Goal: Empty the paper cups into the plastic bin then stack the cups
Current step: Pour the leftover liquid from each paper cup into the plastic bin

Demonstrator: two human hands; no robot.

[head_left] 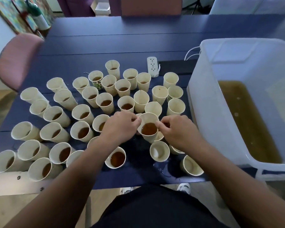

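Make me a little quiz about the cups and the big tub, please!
1. True or false: both hands, left and right, pinch the rim of one cream paper cup of brown liquid.
2. Which side of the dark blue table holds the translucent white plastic bin: A left, B right?
3. Fill in: the bin already holds ___ liquid.

Key: 1 true; 2 B; 3 brown.

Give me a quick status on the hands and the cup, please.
Both hands, left and right, pinch the rim of one full paper cup. Not yet tipped into plastic bin. Full cups crowd around it.
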